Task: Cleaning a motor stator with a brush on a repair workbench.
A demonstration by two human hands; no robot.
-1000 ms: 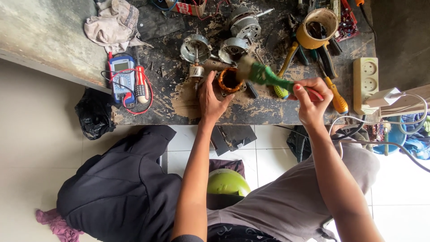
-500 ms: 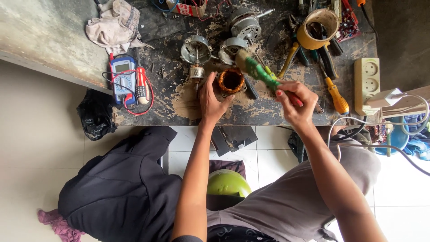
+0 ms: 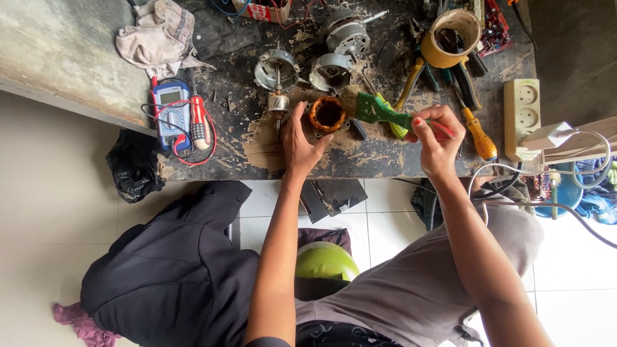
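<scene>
From the head camera, looking straight down on a scarred dark workbench [image 3: 385, 160], the left hand [image 3: 301, 144] rests on the bench top with its fingers spread and curled against the near-left side of a small motor stator [image 3: 328, 114], a ring of copper-coloured winding in a dark metal frame; the fingertips touch its frame and steady it rather than lifting it. The right hand [image 3: 437, 138] is raised just to the right of that, fingers pinched together around the red grip of a green-bodied hand tool [image 3: 379, 110], whose broad green end reaches leftward and lies just beside the stator's right edge. The step in hand looks like work on the stator winding, with one hand bracing and the other bringing the tool up; the next move would seem to call for a steady brace and a fine, small placement of the tool end at the winding. Beyond the fingertips lie motor end bells [image 3: 276, 69], a rotor with its shaft [image 3: 347, 32] and a roll of tape [image 3: 455, 37]; left of the left hand sits a multimeter [image 3: 171, 110] with red leads, and right of the right hand a yellow-handled screwdriver [image 3: 479, 135] and a socket strip [image 3: 522, 109].
</scene>
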